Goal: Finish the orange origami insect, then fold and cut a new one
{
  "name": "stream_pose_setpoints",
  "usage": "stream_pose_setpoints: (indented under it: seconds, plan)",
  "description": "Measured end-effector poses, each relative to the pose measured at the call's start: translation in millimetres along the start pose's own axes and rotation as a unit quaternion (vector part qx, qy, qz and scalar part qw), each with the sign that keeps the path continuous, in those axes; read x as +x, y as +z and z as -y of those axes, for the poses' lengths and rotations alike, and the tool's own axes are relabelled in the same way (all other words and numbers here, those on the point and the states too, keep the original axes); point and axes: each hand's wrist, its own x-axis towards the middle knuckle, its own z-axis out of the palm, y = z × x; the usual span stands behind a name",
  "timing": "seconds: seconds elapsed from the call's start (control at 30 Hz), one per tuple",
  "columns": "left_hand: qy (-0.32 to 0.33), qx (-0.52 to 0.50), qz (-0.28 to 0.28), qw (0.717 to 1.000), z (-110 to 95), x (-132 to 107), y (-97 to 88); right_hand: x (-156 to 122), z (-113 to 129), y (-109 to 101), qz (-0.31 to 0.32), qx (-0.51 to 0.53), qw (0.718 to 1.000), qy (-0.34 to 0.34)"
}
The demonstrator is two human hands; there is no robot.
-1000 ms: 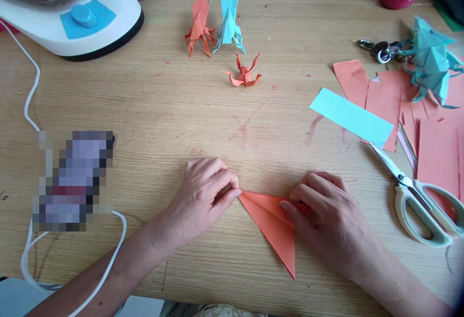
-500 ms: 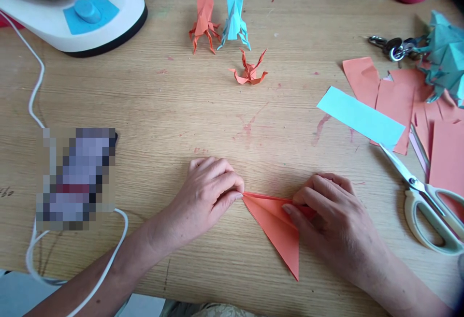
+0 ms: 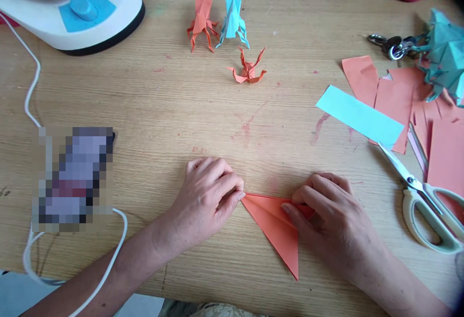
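Note:
A folded orange sheet of origami paper [image 3: 277,235] lies on the wooden table between my hands, one pointed corner aimed toward me. My left hand [image 3: 212,194] pinches its left tip between thumb and forefinger. At the upper right edge, my right hand [image 3: 331,220] grips the paper, thumb on top and fingers curled; part of the sheet is hidden beneath it. Farther off stand an orange folded figure [image 3: 202,15] and a light blue one [image 3: 232,15], both with thin legs. A smaller orange figure [image 3: 248,68] with upturned points sits nearer.
Scissors [image 3: 422,196] lie right of my right hand, tips touching a blue paper strip [image 3: 358,114]. Orange paper pieces [image 3: 449,152], keys [image 3: 395,49] and a teal folded model [image 3: 447,56] are beyond. On the left are a phone [image 3: 76,177], a white cable [image 3: 121,239] and a white appliance [image 3: 105,12].
Both hands keep their hold on the orange paper, almost unmoved. The whole view has shifted slightly.

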Motion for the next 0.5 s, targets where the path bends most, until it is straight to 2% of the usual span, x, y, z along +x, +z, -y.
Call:
stream_pose_setpoints:
  seconds: [0.5]
  plan:
    - [0.004,0.049,-0.003,0.999,-0.9,-0.4,3.1,-1.1,-0.8,1.9,0.0,-0.002,1.0,0.01]
